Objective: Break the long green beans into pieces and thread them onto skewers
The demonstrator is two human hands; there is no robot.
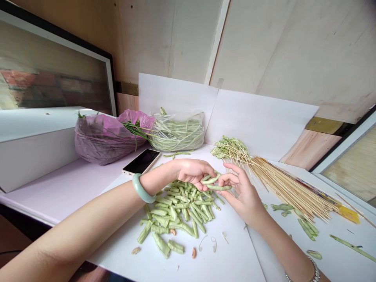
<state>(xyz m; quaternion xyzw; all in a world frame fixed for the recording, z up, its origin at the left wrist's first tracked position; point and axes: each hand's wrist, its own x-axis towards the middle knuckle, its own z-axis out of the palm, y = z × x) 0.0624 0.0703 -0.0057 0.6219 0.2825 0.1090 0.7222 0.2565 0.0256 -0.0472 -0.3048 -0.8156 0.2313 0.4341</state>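
Note:
My left hand (194, 172), with a pale green bangle on its wrist, is closed around a few green bean pieces (211, 179) that stick out past its fingertips. Close beside it, my right hand (242, 192) pinches one green bean piece (219, 188) between thumb and fingers. The far end of that piece reaches to the left fingertips; whether they touch it I cannot tell. Below both hands spreads a pile of cut green bean pieces (176, 211) on white paper. A reddish bean seed (194, 252) lies in front of the pile, near some thin stringy peelings (214, 244).
At the back stand a purple plastic bag (102, 137) and a clear bag of long green beans (179, 135). A phone (141, 161) lies nearby. On the right are bamboo skewers (293, 188), skewered bean pieces (230, 148) and loose bean scraps (307, 227).

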